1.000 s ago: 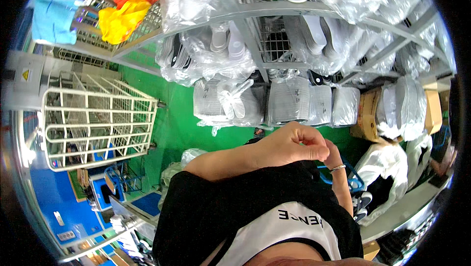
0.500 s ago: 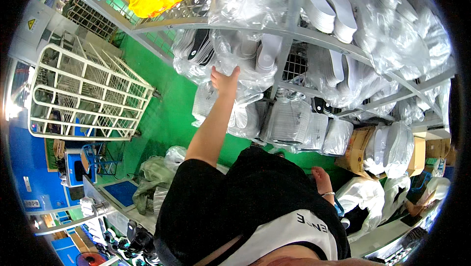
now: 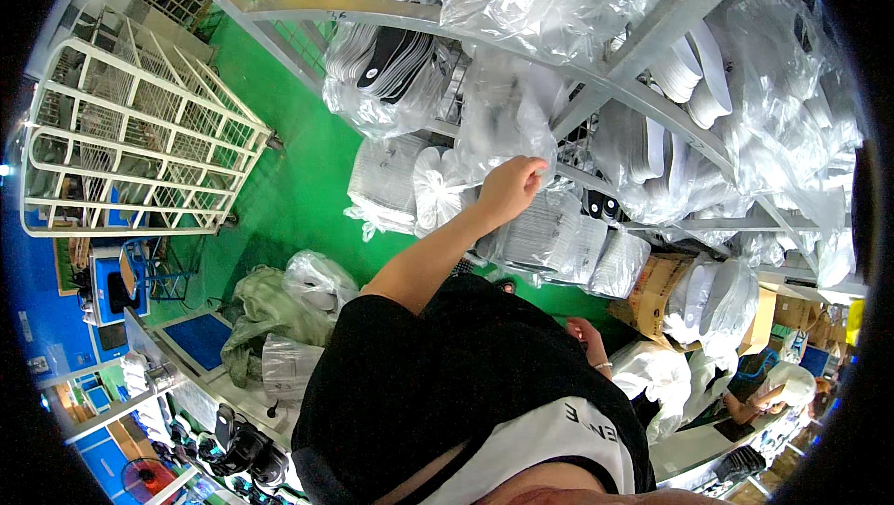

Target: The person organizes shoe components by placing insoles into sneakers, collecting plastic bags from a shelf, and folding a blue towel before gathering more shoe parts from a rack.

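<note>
My left hand reaches forward to the rack with its fingers closed at the lower edge of a clear plastic bag. The bag hangs stretched and crumpled above the hand; its contents are blurred by the film. Left of it, on the same shelf, sits a bag of stacked grey and black insoles. Below stand wrapped stacks of white insoles, and more wrapped stacks lie just past my wrist. My right hand hangs low beside my body, fingers loosely apart, with nothing seen in it.
The grey metal rack holds several bagged insole stacks. A cardboard box with insoles stands at the right. A white wire cart is on the green floor at the left. Bagged goods lie near my left side; a co-worker sits far right.
My left hand has moved right and slightly down, from spread finger and thumb to closed fingers at the bag. My view has shifted toward the right. The right hand still hangs low.
</note>
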`<control>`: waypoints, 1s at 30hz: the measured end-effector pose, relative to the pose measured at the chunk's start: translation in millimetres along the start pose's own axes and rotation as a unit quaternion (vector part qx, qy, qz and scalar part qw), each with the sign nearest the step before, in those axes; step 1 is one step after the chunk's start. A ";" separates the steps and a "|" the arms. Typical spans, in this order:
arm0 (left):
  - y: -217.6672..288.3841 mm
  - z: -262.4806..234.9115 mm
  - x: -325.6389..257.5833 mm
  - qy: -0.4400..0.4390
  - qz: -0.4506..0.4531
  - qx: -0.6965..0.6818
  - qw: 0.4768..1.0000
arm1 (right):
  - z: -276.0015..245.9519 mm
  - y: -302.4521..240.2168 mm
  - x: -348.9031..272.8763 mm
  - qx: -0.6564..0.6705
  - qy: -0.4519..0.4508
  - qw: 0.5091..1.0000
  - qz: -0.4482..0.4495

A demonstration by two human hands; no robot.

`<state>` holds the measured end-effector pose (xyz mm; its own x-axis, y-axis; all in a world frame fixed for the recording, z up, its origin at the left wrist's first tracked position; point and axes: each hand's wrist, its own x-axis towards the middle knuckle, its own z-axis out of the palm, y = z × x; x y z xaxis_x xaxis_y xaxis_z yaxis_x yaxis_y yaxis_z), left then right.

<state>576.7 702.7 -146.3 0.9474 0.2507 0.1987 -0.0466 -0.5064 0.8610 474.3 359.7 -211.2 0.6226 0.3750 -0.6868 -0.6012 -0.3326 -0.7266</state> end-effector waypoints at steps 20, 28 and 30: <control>3.0 -54.6 -93.8 -0.101 -0.120 0.017 0.987 | -4.6 -79.1 46.6 -0.162 -0.048 0.983 -0.075; -61.2 -122.0 -108.3 0.141 -0.230 -0.023 0.963 | 82.5 -94.8 60.3 -0.052 -0.188 0.978 -0.067; -97.0 -143.5 -83.6 0.207 -0.249 0.053 0.945 | 107.3 -97.4 51.4 -0.044 -0.210 0.975 -0.064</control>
<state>456.6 849.2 -179.4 0.6371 0.7701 -0.0336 0.4249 -0.3144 0.8489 511.1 504.2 -173.7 0.4195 0.7331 -0.5354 -0.4747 -0.3256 -0.8177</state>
